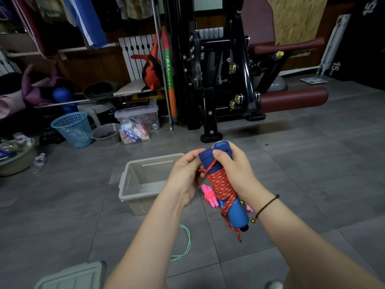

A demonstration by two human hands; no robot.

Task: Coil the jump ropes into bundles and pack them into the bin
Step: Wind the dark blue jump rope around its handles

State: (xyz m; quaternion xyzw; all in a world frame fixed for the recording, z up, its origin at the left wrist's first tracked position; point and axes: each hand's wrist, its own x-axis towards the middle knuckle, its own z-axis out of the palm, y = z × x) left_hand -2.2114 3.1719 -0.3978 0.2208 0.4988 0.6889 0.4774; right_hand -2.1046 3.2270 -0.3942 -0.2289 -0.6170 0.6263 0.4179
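A red jump rope [220, 185] is wound tightly round its two blue handles [237, 213], with a short loose end hanging below. My right hand [233, 170] grips the bundle near its top, thumb on the handle ends. My left hand [185, 180] pinches a strand of the red rope beside the handles. The grey bin [133, 184] stands on the floor just left of my hands, and nothing shows inside it. A pink jump rope [209, 196] lies on the tiles behind the bundle. A green rope [186, 245] curves across the floor below my left forearm.
The bin's grey lid [73, 276] lies at the bottom left. A black gym machine [225, 80] with maroon pads stands behind. A blue mesh basket [74, 129], a metal bowl [106, 133] and a clear storage box [139, 117] sit by the back left wall.
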